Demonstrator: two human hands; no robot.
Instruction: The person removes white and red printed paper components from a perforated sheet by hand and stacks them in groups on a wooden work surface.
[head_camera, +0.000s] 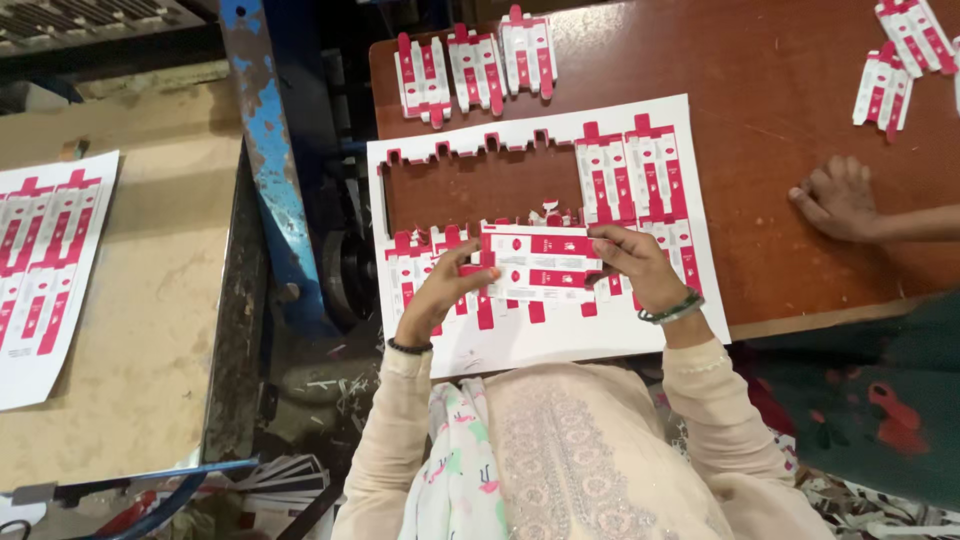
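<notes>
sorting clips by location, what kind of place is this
Probably a small print-finishing or packaging workshop. Both hands, left hand and right hand, hold a carton blank over a die-cut printed sheet; loose blanks lie on the wooden table, beside a worn blue machine frame.

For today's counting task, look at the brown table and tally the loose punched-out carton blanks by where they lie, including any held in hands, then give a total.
Far edge of the brown table, in a row: 3
Table's right corner: 2 in full view; a third is cut off at the frame edge
Held between the left hand and right hand, above the die-cut sheet: 1
Total: 6
</notes>
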